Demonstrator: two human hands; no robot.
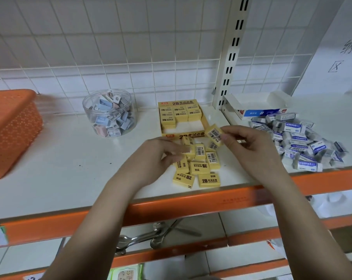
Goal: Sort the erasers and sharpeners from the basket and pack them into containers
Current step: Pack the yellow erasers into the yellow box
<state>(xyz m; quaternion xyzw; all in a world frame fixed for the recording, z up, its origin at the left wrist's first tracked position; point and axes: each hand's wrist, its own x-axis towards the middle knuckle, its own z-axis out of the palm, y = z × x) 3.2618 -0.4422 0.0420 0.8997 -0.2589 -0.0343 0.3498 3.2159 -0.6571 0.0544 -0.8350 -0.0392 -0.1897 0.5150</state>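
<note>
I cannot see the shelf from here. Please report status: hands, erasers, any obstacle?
Right hand pinches one yellow eraser above the loose pile. Left hand picks at the pile. Yellow box part filled. Nothing blocks the box.

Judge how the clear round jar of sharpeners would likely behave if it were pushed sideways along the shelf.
The clear jar is squat, wide and flat-based, so it would probably slide rather than tip. It looks nearly full of sharpeners, so likely fairly heavy for its size. No lid is visible; a hard shove might spill pieces onto the shelf.
</note>
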